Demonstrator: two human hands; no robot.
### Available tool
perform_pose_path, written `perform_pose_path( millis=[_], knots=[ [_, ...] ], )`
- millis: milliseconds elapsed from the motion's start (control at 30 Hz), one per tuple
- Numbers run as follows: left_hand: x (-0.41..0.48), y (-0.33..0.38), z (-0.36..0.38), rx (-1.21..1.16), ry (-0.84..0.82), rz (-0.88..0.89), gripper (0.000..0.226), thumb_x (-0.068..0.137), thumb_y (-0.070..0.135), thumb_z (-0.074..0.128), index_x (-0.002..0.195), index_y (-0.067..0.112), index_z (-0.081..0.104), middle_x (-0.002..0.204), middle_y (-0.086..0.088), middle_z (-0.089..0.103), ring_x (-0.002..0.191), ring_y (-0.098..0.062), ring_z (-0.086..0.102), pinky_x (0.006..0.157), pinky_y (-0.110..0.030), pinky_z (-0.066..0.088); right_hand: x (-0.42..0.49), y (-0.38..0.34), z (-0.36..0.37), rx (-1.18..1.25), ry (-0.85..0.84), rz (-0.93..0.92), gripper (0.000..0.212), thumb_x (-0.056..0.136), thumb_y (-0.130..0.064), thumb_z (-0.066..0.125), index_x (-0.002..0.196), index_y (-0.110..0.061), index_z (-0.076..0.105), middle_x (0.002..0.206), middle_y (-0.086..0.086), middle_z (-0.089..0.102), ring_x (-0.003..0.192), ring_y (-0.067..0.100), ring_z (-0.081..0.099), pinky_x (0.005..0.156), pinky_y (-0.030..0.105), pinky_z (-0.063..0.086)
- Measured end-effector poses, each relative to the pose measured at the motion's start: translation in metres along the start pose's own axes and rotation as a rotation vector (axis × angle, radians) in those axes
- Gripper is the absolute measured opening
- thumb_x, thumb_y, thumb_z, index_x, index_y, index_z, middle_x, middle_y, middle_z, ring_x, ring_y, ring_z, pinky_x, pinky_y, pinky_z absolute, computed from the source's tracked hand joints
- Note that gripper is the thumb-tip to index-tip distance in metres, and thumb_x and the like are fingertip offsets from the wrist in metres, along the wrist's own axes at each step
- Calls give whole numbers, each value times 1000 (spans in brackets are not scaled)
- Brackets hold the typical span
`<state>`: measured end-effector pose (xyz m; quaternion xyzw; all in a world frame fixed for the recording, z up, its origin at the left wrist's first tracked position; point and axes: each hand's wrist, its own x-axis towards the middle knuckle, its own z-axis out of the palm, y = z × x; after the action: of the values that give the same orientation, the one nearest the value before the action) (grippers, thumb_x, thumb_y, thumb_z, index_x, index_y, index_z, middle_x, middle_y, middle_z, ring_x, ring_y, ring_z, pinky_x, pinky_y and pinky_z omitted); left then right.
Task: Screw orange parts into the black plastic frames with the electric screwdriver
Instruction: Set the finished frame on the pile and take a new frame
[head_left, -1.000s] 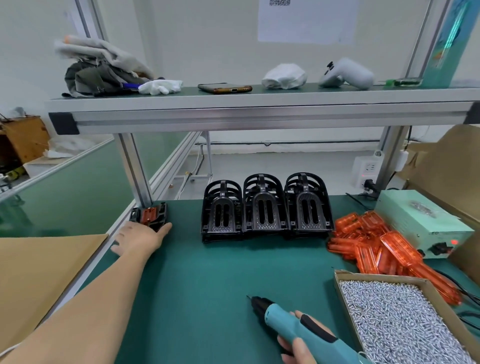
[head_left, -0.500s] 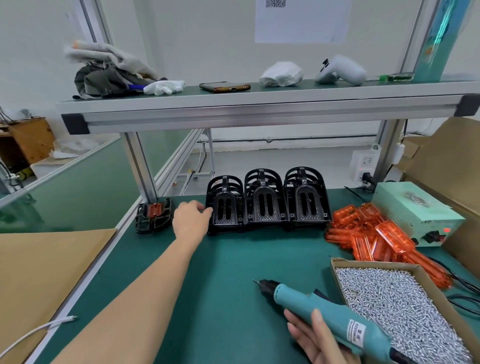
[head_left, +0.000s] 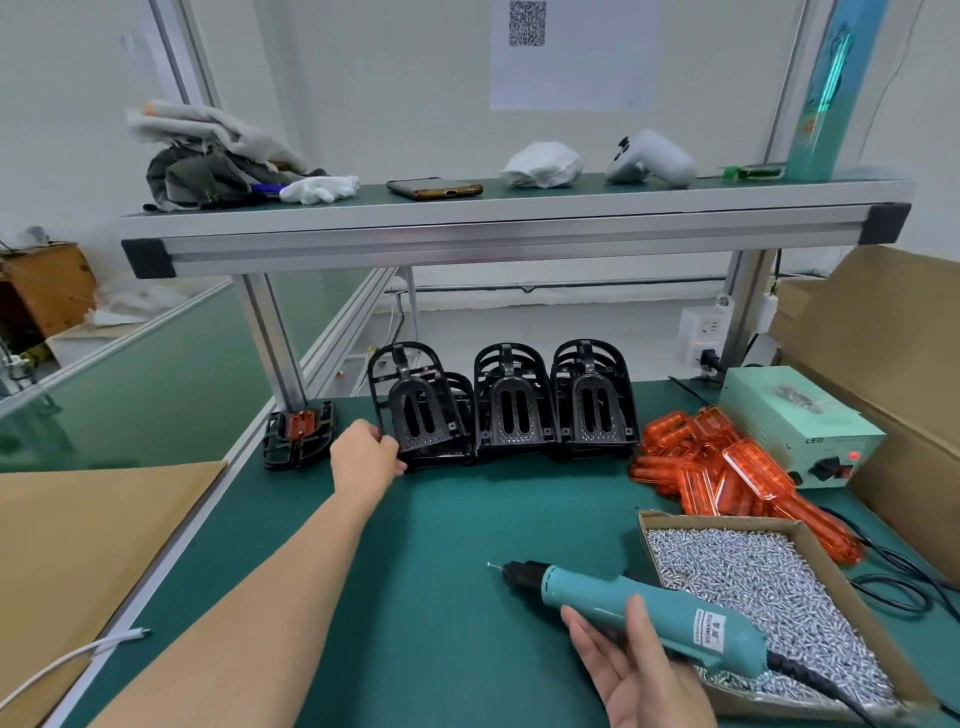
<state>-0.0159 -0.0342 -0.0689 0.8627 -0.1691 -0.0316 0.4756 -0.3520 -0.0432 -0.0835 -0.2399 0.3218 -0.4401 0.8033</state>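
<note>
Three stacks of black plastic frames stand at the back of the green bench. My left hand (head_left: 366, 457) grips the lower left edge of the front frame (head_left: 413, 410) of the left stack, which is tilted and lifted away from its stack. The middle stack (head_left: 511, 410) and right stack (head_left: 592, 405) stand upright. My right hand (head_left: 634, 670) holds the teal electric screwdriver (head_left: 639, 608) near the front, its bit pointing left. A pile of orange parts (head_left: 727, 467) lies at the right. One black frame with an orange part (head_left: 298, 431) fitted lies at the far left.
A cardboard box of silver screws (head_left: 769, 587) sits at the front right. A pale green power supply (head_left: 795, 415) and cardboard (head_left: 893, 353) stand behind it. An aluminium post (head_left: 272, 338) carries a shelf (head_left: 509, 228) overhead. A brown sheet (head_left: 78, 540) covers the left bench.
My left hand moved right from the finished frame to the left stack and pulled its front frame forward and up. The screwdriver shifted slightly right.
</note>
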Motion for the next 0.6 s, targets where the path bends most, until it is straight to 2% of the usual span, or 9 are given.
perform_pose_path(
  millis=[167, 233, 300, 367, 467, 600],
  knots=[
    [-21, -11, -13, -139, 40, -79, 18, 85, 3, 55, 100, 13, 51, 64, 0, 69, 55, -8, 70, 60, -28, 51, 5, -21, 4, 34, -10, 41, 23, 100, -21, 53, 104, 1, 59, 79, 21, 75, 67, 33, 76, 54, 28, 61],
    [-34, -16, -17, -166, 34, -95, 19, 83, 2, 57, 97, 14, 51, 65, 2, 69, 55, -10, 70, 65, -33, 55, 11, -39, 5, 14, -31, 29, 25, 101, -25, 53, 104, -1, 59, 82, 20, 76, 70, 30, 76, 56, 26, 61],
    [-47, -20, -19, -184, 20, -98, 20, 82, 2, 57, 93, 18, 51, 78, -2, 68, 54, -12, 71, 71, -37, 58, 20, -56, 3, -11, -29, 19, 24, 100, -25, 56, 106, -2, 59, 83, 18, 76, 71, 27, 76, 58, 25, 61],
    [-60, -26, -20, -195, 8, -112, 20, 81, 1, 58, 89, 19, 51, 86, -4, 65, 53, -14, 71, 69, -39, 59, 27, -70, -3, -6, -15, 25, 23, 99, -23, 59, 109, -2, 59, 85, 17, 77, 72, 26, 77, 58, 25, 61],
    [-77, -33, -19, -186, -23, -109, 17, 82, 2, 57, 88, 16, 49, 87, -6, 64, 54, -15, 71, 60, -34, 56, 37, -83, -13, 40, 35, 55, 24, 98, -21, 61, 112, -2, 59, 90, 19, 76, 77, 28, 77, 58, 28, 61],
    [-97, -35, -16, -226, -51, -59, 16, 84, 0, 57, 86, 15, 54, 80, -2, 69, 58, -19, 72, 63, -38, 57, 41, -89, -21, 149, 130, 113, 25, 98, -20, 63, 111, -1, 58, 112, 25, 68, 99, 35, 71, 58, 33, 63]
  ],
)
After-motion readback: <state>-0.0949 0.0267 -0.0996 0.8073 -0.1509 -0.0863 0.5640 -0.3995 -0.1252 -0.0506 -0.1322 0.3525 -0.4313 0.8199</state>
